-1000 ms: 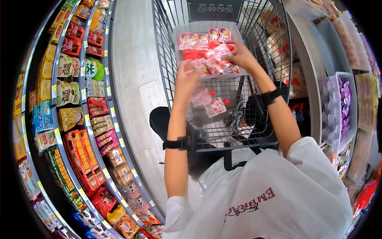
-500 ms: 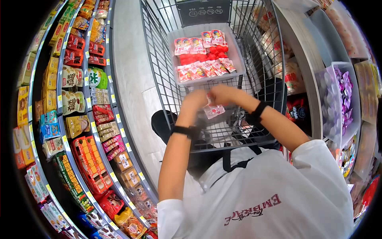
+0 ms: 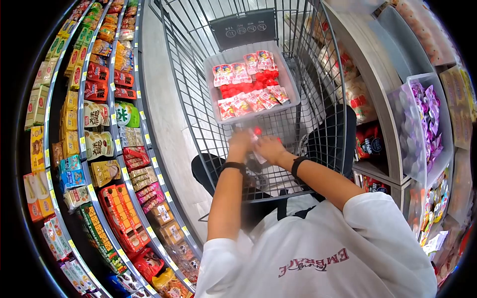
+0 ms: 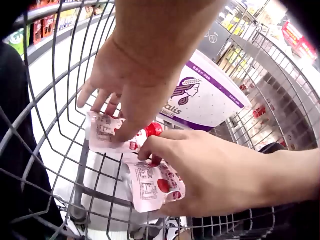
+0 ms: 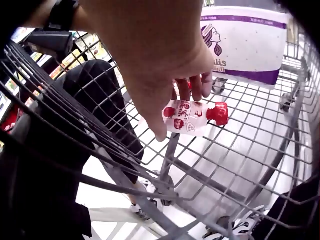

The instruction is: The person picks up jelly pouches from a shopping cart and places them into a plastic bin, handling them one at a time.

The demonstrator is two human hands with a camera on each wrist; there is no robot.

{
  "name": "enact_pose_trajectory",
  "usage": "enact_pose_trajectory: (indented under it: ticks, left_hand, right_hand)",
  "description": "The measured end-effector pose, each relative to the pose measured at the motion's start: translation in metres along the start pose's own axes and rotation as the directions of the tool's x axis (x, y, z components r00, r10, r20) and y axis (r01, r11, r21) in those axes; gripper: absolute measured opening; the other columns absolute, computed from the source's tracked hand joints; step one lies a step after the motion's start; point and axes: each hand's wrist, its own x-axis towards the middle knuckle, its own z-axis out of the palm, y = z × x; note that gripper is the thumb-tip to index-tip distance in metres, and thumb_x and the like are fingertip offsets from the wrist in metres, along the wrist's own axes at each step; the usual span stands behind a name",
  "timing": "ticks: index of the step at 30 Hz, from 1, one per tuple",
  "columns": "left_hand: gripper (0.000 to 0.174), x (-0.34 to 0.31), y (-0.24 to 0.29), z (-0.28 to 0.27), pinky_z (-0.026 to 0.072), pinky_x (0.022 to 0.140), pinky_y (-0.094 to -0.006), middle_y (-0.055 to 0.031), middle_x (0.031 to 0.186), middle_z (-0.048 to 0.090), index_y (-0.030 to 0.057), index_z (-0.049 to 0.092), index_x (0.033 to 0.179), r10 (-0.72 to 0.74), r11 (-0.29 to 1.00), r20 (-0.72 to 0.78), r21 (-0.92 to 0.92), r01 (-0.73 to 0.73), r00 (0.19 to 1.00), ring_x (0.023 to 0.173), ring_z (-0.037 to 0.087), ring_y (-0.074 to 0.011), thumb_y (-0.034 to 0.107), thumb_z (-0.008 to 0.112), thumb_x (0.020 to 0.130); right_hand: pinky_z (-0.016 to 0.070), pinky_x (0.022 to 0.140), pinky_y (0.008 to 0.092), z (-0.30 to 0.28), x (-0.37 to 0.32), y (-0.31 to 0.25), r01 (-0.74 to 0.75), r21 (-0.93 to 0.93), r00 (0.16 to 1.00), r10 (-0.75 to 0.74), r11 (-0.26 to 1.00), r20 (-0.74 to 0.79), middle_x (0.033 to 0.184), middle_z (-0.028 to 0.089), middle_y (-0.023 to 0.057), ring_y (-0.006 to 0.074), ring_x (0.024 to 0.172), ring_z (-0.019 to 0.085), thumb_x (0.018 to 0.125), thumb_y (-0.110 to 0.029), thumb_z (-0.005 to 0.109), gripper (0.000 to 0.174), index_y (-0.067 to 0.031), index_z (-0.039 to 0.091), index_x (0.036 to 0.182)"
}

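Note:
Both hands are low in the shopping cart, in front of a translucent bin (image 3: 261, 115). Inside the bin, pink-and-white spouted pouches (image 3: 240, 106) lie in two rows, their red caps meeting in the middle. The left hand (image 3: 240, 141) pinches one spouted pouch (image 4: 104, 131) between thumb and fingers, its red cap toward the bin. Right beside it, the right hand (image 3: 271, 149) grips a second spouted pouch (image 4: 154, 186). In the right wrist view that pouch (image 5: 186, 117) is by the thumb, red cap pointing right. The hands are slightly blurred in the head view.
The wire cart (image 3: 343, 124) surrounds the hands and bin. Shelves of packaged snacks (image 3: 97, 114) run along the left. On the right is a wooden shelf unit (image 3: 370, 89) with a clear bin of purple packets (image 3: 425, 119). The person's dark-trousered leg (image 5: 95, 95) is beside the cart.
The hands left the bin after putting pouches into its near row and came down to the loose pouches on the cart floor. They now hold pouches there. The view has shifted slightly.

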Motion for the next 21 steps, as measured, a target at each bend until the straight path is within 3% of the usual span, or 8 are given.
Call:
enact_pose_trajectory:
  ticks: [4,6,9,10,11,12,14,21]
  left_hand:
    - [0.032,0.002,0.009,-0.018,0.0531,0.08,-0.0428,-0.0158,0.101,0.066,0.0114,0.064,0.103,0.044,0.997,0.057,0.061,-0.048,0.997,0.095,0.064,-0.0361,0.028,0.069,0.076]
    - [0.027,-0.004,0.013,-0.024,0.0539,0.076,-0.043,-0.0136,0.097,0.067,0.0111,0.066,0.099,0.0,1.0,0.149,0.029,-0.004,0.989,0.09,0.066,-0.0329,0.025,0.069,0.076]
    - [0.019,0.015,-0.005,-0.002,0.0539,0.073,-0.0427,-0.013,0.094,0.068,0.0087,0.069,0.088,-0.028,0.987,0.176,-0.153,0.055,0.984,0.086,0.067,-0.0307,0.022,0.07,0.074]
    - [0.018,0.015,-0.01,0.004,0.0538,0.073,-0.0428,-0.0141,0.091,0.068,0.0067,0.069,0.086,-0.058,0.966,0.273,-0.229,0.123,0.96,0.085,0.067,-0.0305,0.021,0.07,0.075]
    - [0.017,0.0,-0.012,-0.009,0.0539,0.071,-0.0431,-0.0165,0.083,0.068,0.0029,0.068,0.086,0.322,0.943,0.108,0.05,-0.328,0.941,0.08,0.068,-0.0307,0.018,0.065,0.078]
    - [0.017,0.001,-0.012,-0.008,0.0539,0.071,-0.0431,-0.0165,0.083,0.068,0.0029,0.068,0.086,0.323,0.942,0.113,0.051,-0.33,0.939,0.08,0.068,-0.0307,0.018,0.065,0.078]
    - [0.029,0.016,-0.008,-0.001,0.0505,0.082,-0.0425,-0.0241,0.09,0.067,-0.0027,0.068,0.087,-0.039,0.906,0.394,-0.373,0.199,0.918,0.089,0.064,-0.0387,0.025,0.064,0.079]
    - [0.038,0.024,-0.011,0.028,0.0508,0.082,-0.0406,-0.0242,0.099,0.066,0.0031,0.068,0.101,0.279,0.95,0.329,-0.234,-0.208,0.902,0.094,0.064,-0.037,0.023,0.071,0.069]
  right_hand:
    - [0.0501,0.082,0.0428,0.007,0.012,-0.001,0.011,-0.113,0.989,-0.027,0.994,-0.147,0.103,0.063,0.0126,0.0315,0.095,0.061,0.076,-0.018,0.061,0.034,-0.0067,0.06,0.109]
    - [0.0529,0.072,0.04,-0.032,0.007,0.0,-0.069,0.213,0.967,0.013,0.975,0.253,0.092,0.067,0.0161,0.0305,0.084,0.066,0.08,-0.023,0.057,0.025,-0.0047,0.067,0.093]
    - [0.0535,0.058,0.0396,0.007,0.029,0.073,-0.047,0.473,0.919,-0.147,0.88,0.366,0.081,0.068,0.0158,0.027,0.063,0.066,0.077,-0.029,0.058,0.033,-0.0003,0.066,0.09]
    - [0.054,0.06,0.0376,-0.026,0.024,0.077,-0.262,0.633,0.895,-0.063,0.728,0.442,0.08,0.068,0.0147,0.0251,0.064,0.067,0.081,-0.026,0.056,0.03,-0.0002,0.066,0.092]
    - [0.0545,0.062,0.0356,-0.069,0.011,0.077,-0.457,0.729,0.847,-0.002,0.51,0.532,0.078,0.068,0.0137,0.0232,0.066,0.067,0.085,-0.023,0.053,0.028,-0.0001,0.066,0.094]
    - [0.0544,0.061,0.0313,-0.083,0.003,0.08,-0.464,0.842,0.877,0.012,0.276,0.48,0.082,0.068,0.0104,0.0198,0.07,0.067,0.087,-0.027,0.054,0.032,0.0008,0.063,0.101]
    - [0.0549,0.061,0.0298,-0.108,-0.01,0.082,-0.359,0.922,0.924,0.084,-0.146,0.373,0.086,0.067,0.0064,0.0157,0.072,0.067,0.084,-0.021,0.063,0.027,-0.0024,0.061,0.104]
    - [0.0524,0.069,0.0279,-0.143,-0.024,0.094,0.005,0.997,0.879,0.476,-0.077,0.032,0.102,0.064,0.0112,0.0161,0.083,0.065,0.07,-0.011,0.08,0.059,0.0023,0.051,0.119]
